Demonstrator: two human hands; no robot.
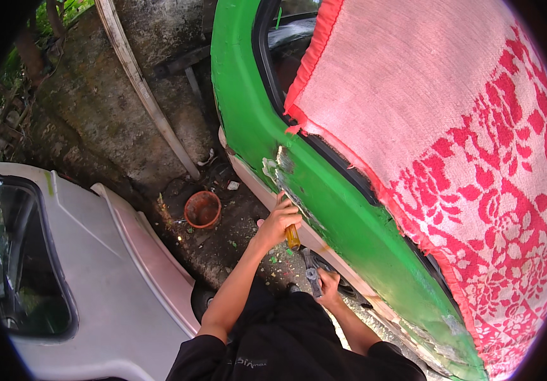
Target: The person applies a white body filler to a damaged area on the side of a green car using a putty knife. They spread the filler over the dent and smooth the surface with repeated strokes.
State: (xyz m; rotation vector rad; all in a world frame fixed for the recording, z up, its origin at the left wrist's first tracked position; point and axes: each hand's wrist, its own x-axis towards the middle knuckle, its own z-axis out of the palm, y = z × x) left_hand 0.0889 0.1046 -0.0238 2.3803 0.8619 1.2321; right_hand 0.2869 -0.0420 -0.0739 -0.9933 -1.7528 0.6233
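Note:
My left hand [281, 223] is closed around a tool with a translucent yellow handle [293, 237], like a screwdriver or chisel; its blade is hidden. The fingers rest against the green car body [349, 213], beside a strip of peeled, broken paint and filler [284, 166]. Lower and to the right, my right hand [329, 285] grips a grey metal tool [312, 274] with a round joint, perhaps pliers. Its upper end lies close to the yellow handle's butt; I cannot tell whether they touch.
A red-and-pink patterned cloth [426, 95] covers the car's windows and roof. A grey-white vehicle [89, 254] stands at the left. Between them, an orange-brown bucket [202, 210] sits on debris-strewn ground. A long pale strip [140, 82] leans on the stained wall [89, 120].

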